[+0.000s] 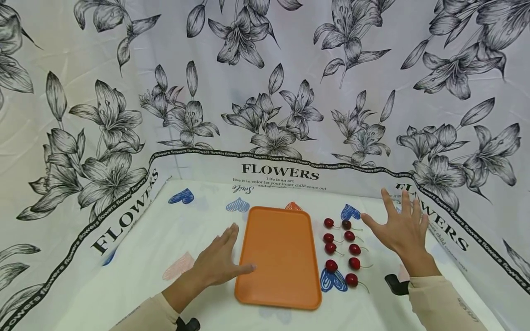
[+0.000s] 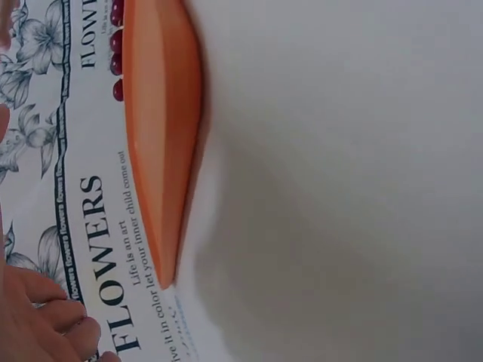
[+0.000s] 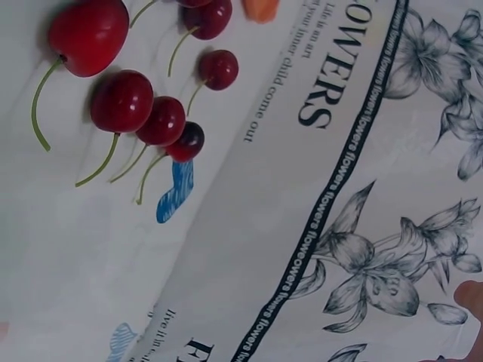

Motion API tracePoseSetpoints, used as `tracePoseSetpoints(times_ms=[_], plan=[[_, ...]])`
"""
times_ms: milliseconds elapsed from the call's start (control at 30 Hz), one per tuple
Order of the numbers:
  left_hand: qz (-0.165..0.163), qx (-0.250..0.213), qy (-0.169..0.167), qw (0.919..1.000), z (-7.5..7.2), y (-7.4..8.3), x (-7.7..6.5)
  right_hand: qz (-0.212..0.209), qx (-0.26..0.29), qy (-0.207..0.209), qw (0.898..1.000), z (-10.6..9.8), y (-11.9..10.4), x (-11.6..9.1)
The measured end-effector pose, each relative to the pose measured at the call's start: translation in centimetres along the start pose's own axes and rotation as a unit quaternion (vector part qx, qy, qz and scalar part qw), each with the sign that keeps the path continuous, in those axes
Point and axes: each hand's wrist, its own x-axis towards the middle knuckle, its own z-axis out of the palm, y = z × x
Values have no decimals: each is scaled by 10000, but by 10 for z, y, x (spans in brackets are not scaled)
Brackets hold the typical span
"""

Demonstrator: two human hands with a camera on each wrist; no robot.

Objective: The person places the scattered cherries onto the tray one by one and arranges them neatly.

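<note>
An orange tray (image 1: 278,257) lies flat on the white cloth, with nothing on it. Just left of it is my left hand (image 1: 217,259), fingers straight and the thumb reaching over the tray's left rim; whether it touches is unclear. Several dark red cherries (image 1: 331,265) with green stems stand in two rough columns to the tray's right. Past them, my right hand (image 1: 403,226) is held with fingers spread, holding nothing. In the right wrist view the cherries (image 3: 121,102) appear close up. The left wrist view shows the tray's side (image 2: 170,128) and some left fingers (image 2: 64,320).
A white cloth (image 1: 198,239) printed with hearts covers the surface. Behind and at both sides rises a curtain (image 1: 265,115) with black lily drawings and "FLOWERS" lettering. Black straps or devices (image 1: 397,285) sit at both wrists.
</note>
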Motion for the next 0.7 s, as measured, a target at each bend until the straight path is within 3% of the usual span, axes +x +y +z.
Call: tracePoseSetpoints(times_ms=[200,467,700], plan=[[240,-138,-408,9988,17,-4,-10,10,20,10,10000,2,0,-2],[150,-376,-1080,9933,29,-12,-16,-47,39,38,10000,8,4,-4],[110,-454,-1307,9903,33,-14,-16,-26,59,7,10000,9,6,-5]])
